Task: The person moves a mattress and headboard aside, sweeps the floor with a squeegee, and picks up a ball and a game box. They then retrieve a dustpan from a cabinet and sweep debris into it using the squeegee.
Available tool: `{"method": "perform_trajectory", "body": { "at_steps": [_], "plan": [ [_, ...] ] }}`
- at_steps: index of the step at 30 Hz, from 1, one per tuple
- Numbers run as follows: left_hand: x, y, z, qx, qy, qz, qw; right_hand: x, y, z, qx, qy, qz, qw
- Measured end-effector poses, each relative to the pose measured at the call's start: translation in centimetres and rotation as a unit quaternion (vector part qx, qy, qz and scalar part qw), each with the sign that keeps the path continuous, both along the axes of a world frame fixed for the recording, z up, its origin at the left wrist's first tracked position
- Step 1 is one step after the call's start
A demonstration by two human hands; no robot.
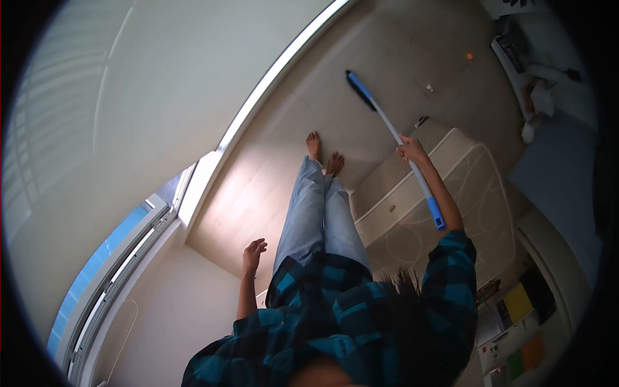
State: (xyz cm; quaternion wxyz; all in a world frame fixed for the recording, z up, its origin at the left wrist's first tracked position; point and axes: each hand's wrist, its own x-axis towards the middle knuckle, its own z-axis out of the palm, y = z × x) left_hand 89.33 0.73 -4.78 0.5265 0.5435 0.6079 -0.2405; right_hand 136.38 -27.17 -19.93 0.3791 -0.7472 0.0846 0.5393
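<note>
My right hand [412, 150] is closed around the pale shaft of a long-handled broom [390, 124], about midway along it. The broom's blue head with dark bristles points away from me, at or just above the floor. Its blue grip end lies back along my right forearm. My left hand [255, 250] hangs beside my left leg with nothing in it, its fingers loosely bent and apart. Two bare feet [313, 145] in light jeans stand on the floor, to the left of the broom head.
A pale chest with a drawer knob [393, 208] stands close on my right. Small white [430, 88] and orange [470, 57] items lie on the floor [412, 45]. A wall [174, 71] and a window [122, 284] are on the left. A blue-grey surface [561, 174] is at far right.
</note>
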Motion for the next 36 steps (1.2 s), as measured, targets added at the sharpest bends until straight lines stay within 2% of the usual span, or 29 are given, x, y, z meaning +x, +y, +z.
{"method": "perform_trajectory", "body": {
  "at_steps": [1,3,5,6,7,8,9,10,12,14,15,19,21,23,25,27,29,31,32,34,35,36],
  "plan": [
    [-0.2,0.0,0.3,-0.011,0.002,0.001,1.000,0.3,0.0,1.2,0.006,-0.034,-0.030,0.999],
    [1.1,0.9,-0.4,-0.023,-0.013,0.000,1.000,-5.1,1.8,4.0,-0.010,-0.127,0.018,0.992],
    [3.0,1.7,0.1,-0.033,-0.015,0.000,0.999,-9.0,5.2,8.7,0.037,0.002,0.001,0.999],
    [4.1,2.1,0.6,-0.032,-0.023,-0.003,0.999,-11.3,6.2,8.9,0.104,0.102,-0.037,0.989],
    [5.3,2.6,1.0,-0.030,-0.035,-0.007,0.999,-13.5,8.4,7.9,0.115,0.171,-0.065,0.976],
    [6.3,3.2,1.3,-0.029,-0.030,-0.009,0.999,-14.6,11.0,7.1,0.121,0.288,-0.079,0.946],
    [6.9,3.9,1.6,-0.024,-0.029,-0.008,0.999,-16.9,13.8,4.8,0.116,0.284,-0.025,0.952],
    [7.5,4.6,1.8,-0.016,-0.030,-0.006,0.999,-18.5,16.7,2.7,0.121,0.227,0.062,0.964],
    [8.5,5.6,2.4,0.007,-0.018,0.003,1.000,-18.9,22.2,-0.3,0.073,0.156,0.287,0.942],
    [9.1,6.2,2.8,0.030,0.001,0.017,0.999,-20.9,24.1,-10.4,0.015,-0.037,0.420,0.907],
    [9.3,6.4,3.1,0.041,0.015,0.022,0.999,-17.6,24.1,-11.3,0.005,-0.025,0.401,0.916],
    [12.7,5.2,3.6,0.028,0.088,0.029,0.995,1.2,20.8,-7.0,0.038,0.059,0.190,0.979],
    [15.1,4.5,3.3,-0.011,0.094,0.010,0.995,9.8,18.1,-4.6,0.039,0.087,0.138,0.986],
    [18.5,4.0,3.2,-0.036,0.086,0.004,0.996,17.2,15.3,-2.3,-0.011,0.058,0.099,0.993],
    [23.3,3.0,3.8,-0.052,0.050,-0.008,0.997,22.7,10.5,-4.3,0.056,0.049,-0.008,0.997],
    [27.6,2.9,4.0,-0.063,0.008,-0.021,0.998,27.3,7.4,-2.1,0.080,0.052,-0.131,0.987],
    [30.5,2.6,5.0,-0.049,-0.001,-0.032,0.998,28.0,5.4,-0.8,0.054,-0.026,-0.148,0.987],
    [33.4,3.2,5.4,-0.034,-0.005,-0.035,0.999,24.2,5.1,3.5,0.038,-0.109,-0.087,0.990],
    [33.5,3.0,5.1,-0.028,0.009,-0.028,0.999,21.6,4.8,6.3,0.055,-0.079,-0.094,0.991],
    [33.6,2.9,5.0,-0.043,0.012,-0.047,0.998,15.7,4.6,9.1,0.118,0.064,-0.170,0.976],
    [33.9,2.9,5.1,-0.050,0.015,-0.059,0.997,12.8,4.7,7.8,0.136,0.149,-0.169,0.965],
    [34.3,2.8,5.2,-0.047,0.017,-0.064,0.997,10.9,6.1,6.6,0.122,0.165,-0.099,0.974]
  ]
}}
